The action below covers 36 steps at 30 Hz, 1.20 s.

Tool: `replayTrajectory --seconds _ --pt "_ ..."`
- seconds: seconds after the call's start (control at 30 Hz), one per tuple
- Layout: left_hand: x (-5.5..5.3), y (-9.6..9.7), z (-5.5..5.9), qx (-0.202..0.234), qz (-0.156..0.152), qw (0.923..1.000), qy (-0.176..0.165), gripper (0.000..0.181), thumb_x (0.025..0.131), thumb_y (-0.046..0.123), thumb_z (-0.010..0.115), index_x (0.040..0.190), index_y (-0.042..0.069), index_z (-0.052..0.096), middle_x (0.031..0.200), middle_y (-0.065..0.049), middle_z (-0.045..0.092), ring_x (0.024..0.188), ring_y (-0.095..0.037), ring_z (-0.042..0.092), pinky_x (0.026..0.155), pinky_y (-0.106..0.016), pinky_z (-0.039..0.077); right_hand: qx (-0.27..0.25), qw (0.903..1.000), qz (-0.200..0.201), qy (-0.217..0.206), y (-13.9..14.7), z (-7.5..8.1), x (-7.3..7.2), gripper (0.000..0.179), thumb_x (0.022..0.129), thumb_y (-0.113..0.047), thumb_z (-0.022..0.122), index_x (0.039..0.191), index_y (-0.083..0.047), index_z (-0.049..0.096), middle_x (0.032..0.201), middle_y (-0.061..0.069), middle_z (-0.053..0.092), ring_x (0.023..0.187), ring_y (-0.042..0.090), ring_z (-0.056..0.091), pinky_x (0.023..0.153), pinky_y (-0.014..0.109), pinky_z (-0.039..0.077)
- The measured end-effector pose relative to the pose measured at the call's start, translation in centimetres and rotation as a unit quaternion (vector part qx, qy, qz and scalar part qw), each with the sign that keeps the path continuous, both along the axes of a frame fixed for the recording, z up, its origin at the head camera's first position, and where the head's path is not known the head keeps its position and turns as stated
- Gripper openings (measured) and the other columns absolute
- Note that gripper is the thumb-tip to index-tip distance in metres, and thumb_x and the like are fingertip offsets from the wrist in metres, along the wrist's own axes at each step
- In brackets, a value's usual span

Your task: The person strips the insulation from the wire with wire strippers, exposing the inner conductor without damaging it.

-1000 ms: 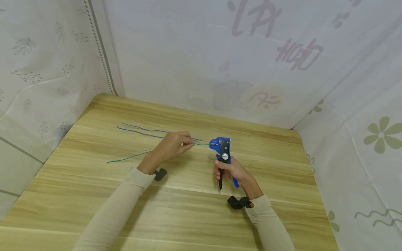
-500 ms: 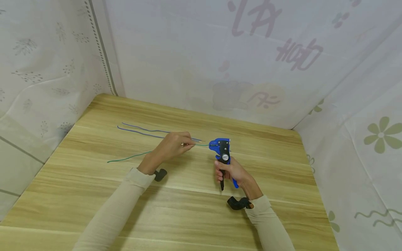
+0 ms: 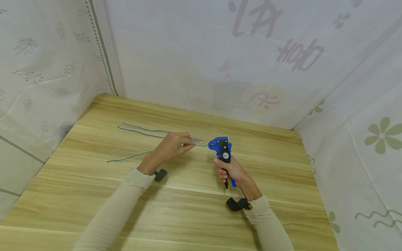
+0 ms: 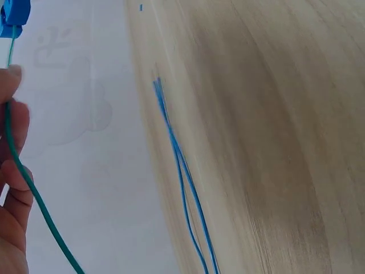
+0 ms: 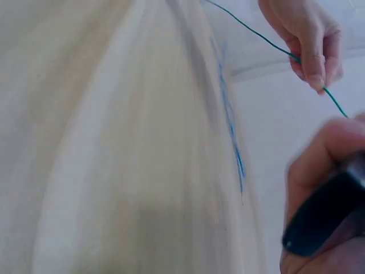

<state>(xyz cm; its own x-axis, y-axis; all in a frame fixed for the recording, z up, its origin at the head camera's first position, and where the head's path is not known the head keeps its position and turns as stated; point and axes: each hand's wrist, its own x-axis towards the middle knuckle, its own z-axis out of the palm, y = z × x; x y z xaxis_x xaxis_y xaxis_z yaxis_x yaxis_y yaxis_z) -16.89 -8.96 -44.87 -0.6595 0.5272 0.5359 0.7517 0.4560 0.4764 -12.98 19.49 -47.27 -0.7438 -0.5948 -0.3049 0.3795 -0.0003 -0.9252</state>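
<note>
My left hand (image 3: 173,145) pinches a green wire (image 3: 128,159) between thumb and fingertips, above the table. The wire's tail trails out to the left behind the wrist, and its short front length runs right into the nose of a blue and black wire stripper (image 3: 223,144). Wrapped round the stripper's handles is my right hand (image 3: 235,172), holding the tool upright. The two handles stand close together. In the left wrist view the green wire (image 4: 43,208) crosses the fingers to the stripper's blue nose (image 4: 14,14). The wire's end inside the nose is hidden.
Two blue wires (image 4: 194,200) lie on the wooden table (image 3: 176,216) behind my left hand, with bare ends. A small blue scrap (image 4: 141,7) lies beyond them. Patterned cloth (image 3: 176,52) hangs behind the table and at both sides.
My right hand has squeezed the stripper's handles closer together, and the black handle has swung right. The stripper's nose has shifted slightly left. The left hand stays in place.
</note>
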Motion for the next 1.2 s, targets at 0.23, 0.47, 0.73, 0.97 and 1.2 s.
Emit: replayTrajectory --seconds 0.23,0.47,0.73,0.97,1.2 --pt "0.2 0.1 0.0 -0.008 0.000 0.9999 -0.014 0.005 0.087 0.007 0.076 0.090 0.005 0.080 0.080 0.001 0.068 0.063 -0.006 0.058 0.057 -0.020 0.047 0.014 0.9999 -0.004 -0.006 0.2 0.1 -0.1 0.035 0.099 -0.035 0.061 0.081 -0.012 0.040 0.054 -0.007 0.035 0.042 0.005 0.037 0.044 0.023 0.039" --pt "0.2 0.1 0.2 -0.013 0.008 0.9997 -0.021 0.006 0.088 0.008 0.075 0.091 0.008 0.080 0.082 0.003 0.068 0.065 -0.005 0.058 0.058 -0.020 0.047 0.012 0.9999 0.000 0.002 0.3 0.0 -0.1 0.027 0.101 -0.027 0.058 0.087 -0.010 0.042 0.058 -0.003 0.043 0.048 0.010 0.045 0.050 0.028 0.048" --pt "0.1 -0.4 0.4 -0.017 0.025 0.9993 -0.021 0.006 0.086 0.006 0.076 0.091 0.006 0.080 0.083 0.001 0.068 0.065 -0.007 0.057 0.058 -0.022 0.047 -0.009 0.9998 0.017 0.008 0.7 0.3 -0.2 0.020 0.103 -0.019 0.052 0.091 -0.006 0.042 0.066 0.001 0.051 0.058 0.017 0.054 0.062 0.037 0.054" --pt "0.0 -0.8 0.3 -0.014 0.027 0.9992 -0.026 0.007 0.087 0.006 0.076 0.092 0.006 0.080 0.084 0.001 0.069 0.066 -0.008 0.059 0.058 -0.023 0.048 -0.006 0.9996 0.021 0.015 1.0 0.3 -0.2 0.021 0.103 -0.021 0.052 0.086 -0.009 0.047 0.066 0.001 0.052 0.058 0.017 0.054 0.062 0.037 0.055" --pt "-0.1 -1.0 0.0 -0.014 0.028 0.9991 -0.029 0.008 0.087 0.006 0.076 0.094 0.006 0.080 0.085 0.001 0.069 0.066 -0.009 0.060 0.059 -0.023 0.049 -0.003 0.9998 0.018 0.012 1.2 0.2 -0.3 0.025 0.103 -0.023 0.053 0.084 -0.010 0.045 0.064 0.000 0.049 0.054 0.015 0.052 0.059 0.035 0.053"
